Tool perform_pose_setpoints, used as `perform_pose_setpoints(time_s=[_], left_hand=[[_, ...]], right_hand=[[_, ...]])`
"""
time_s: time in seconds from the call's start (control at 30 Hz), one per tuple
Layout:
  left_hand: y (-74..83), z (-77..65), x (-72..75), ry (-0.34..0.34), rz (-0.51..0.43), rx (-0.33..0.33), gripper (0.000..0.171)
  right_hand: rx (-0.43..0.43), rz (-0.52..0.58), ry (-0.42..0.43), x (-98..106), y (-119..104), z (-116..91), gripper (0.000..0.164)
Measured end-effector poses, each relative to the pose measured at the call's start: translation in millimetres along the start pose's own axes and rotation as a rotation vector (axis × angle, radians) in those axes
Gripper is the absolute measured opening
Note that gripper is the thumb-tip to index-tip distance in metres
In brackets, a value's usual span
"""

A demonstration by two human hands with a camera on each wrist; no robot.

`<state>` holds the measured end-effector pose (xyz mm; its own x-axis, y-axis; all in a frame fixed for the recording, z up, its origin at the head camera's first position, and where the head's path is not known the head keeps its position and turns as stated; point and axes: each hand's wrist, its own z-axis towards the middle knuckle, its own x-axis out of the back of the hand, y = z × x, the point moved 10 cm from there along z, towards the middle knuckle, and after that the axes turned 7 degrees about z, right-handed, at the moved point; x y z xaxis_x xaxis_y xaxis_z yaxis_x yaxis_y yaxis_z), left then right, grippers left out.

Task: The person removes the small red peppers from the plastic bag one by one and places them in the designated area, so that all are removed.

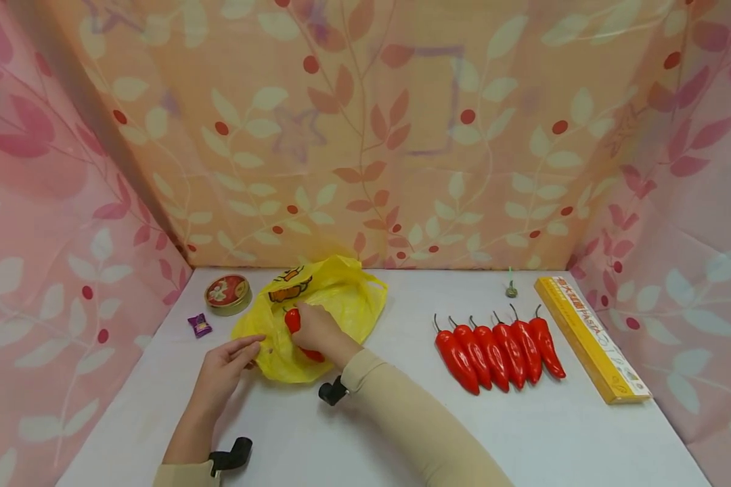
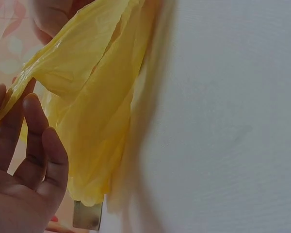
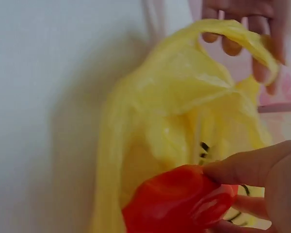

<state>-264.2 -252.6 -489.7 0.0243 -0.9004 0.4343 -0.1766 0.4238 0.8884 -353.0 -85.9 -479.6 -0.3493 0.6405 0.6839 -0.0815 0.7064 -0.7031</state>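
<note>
A yellow plastic bag (image 1: pixel 356 304) with dark and orange print lies on the white table, its mouth toward me. The thumb and finger of my left hand (image 1: pixel 219 372) pinch the rim of the bag (image 2: pixel 94 73) at its left side. At the bag's mouth my right hand (image 1: pixel 318 333) grips a glossy red chili pepper (image 1: pixel 292 320). Its stem end shows above the hand, and red shows below it too. In the right wrist view the thumb and fingers pinch the pepper (image 3: pixel 179 199) against the yellow plastic. The bag's inside is mostly hidden.
Several red chili peppers (image 1: pixel 493 352) lie in a row on the right. Beyond them are a yellow pasta box (image 1: pixel 591 338) and a small round item with a green string (image 1: pixel 511 291). At left sit a round red-lidded tin (image 1: pixel 228 293) and a purple wrapped candy (image 1: pixel 200 325).
</note>
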Motion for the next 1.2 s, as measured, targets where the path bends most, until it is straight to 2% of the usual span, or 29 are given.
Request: perform_pose_setpoints(time_s=[0.2,0.3,0.57,0.7,0.9,1.03,1.2], left_hand=[[-2.7,-0.4,3.8,0.008,0.017,0.007,0.048],[-4.7,-0.5,3.4,0.005,0.006,0.013,0.048],[-9.6,-1.3,0.8,-0.001,-0.017,0.046,0.048],[-8.3,-0.4,0.8,0.005,-0.016,0.041,0.048],[-6.6,0.6,0.3,0.005,-0.004,0.042,0.048],[-6.0,0.7,0.3,0.004,0.006,0.045,0.048],[-8.4,0.3,-0.1,0.002,0.022,0.059,0.049]], right_hand=[[0.056,-0.013,-0.006,19,-3,-10,0.068],[0.095,-0.025,0.019,32,-3,-17,0.067],[0.19,0.092,0.09,78,9,-58,0.064],[0.174,0.095,0.127,102,34,-79,0.06],[0.035,0.035,0.182,121,89,-103,0.06],[-0.039,-0.071,0.272,134,123,-114,0.063],[-0.085,-0.19,0.351,144,158,-123,0.061]])
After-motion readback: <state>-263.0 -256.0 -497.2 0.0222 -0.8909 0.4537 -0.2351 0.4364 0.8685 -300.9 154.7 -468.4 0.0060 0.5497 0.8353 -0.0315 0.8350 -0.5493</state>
